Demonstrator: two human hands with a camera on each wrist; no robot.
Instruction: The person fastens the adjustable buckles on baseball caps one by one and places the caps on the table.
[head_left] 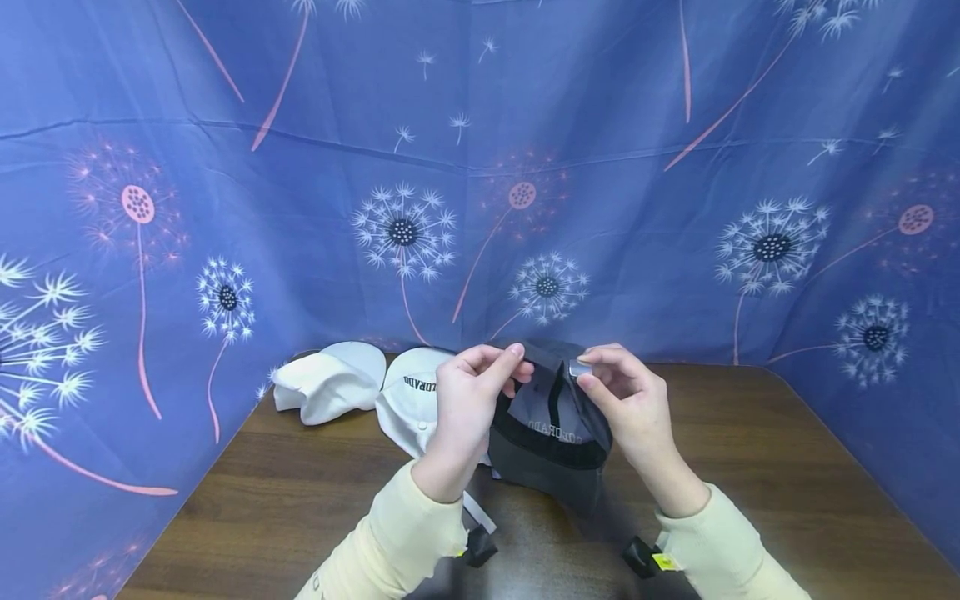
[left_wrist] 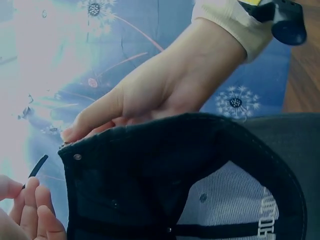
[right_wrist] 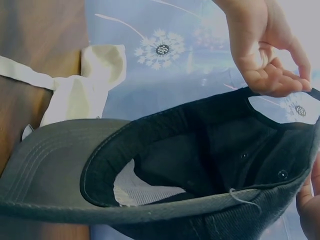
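Observation:
A dark grey baseball cap (head_left: 536, 467) is held up over the table, its brim down and its inside facing me. Mirrored lettering shows through the crown in the head view. My left hand (head_left: 468, 400) pinches the narrow black strap (left_wrist: 39, 165) at the cap's back opening; its tip sticks out past the fingers. My right hand (head_left: 633, 404) pinches the opposite back corner, where a silver metal buckle (head_left: 579, 367) shows between thumb and fingers. In the right wrist view the right hand (right_wrist: 310, 195) is partly hidden behind the cap.
Left of the held cap, two white caps lie on the brown wooden table (head_left: 255, 508): a crumpled one (head_left: 326, 387) and one with dark lettering (head_left: 405, 392), partly behind my left hand. A blue dandelion-print cloth (head_left: 465, 83) hangs behind the table and along its sides.

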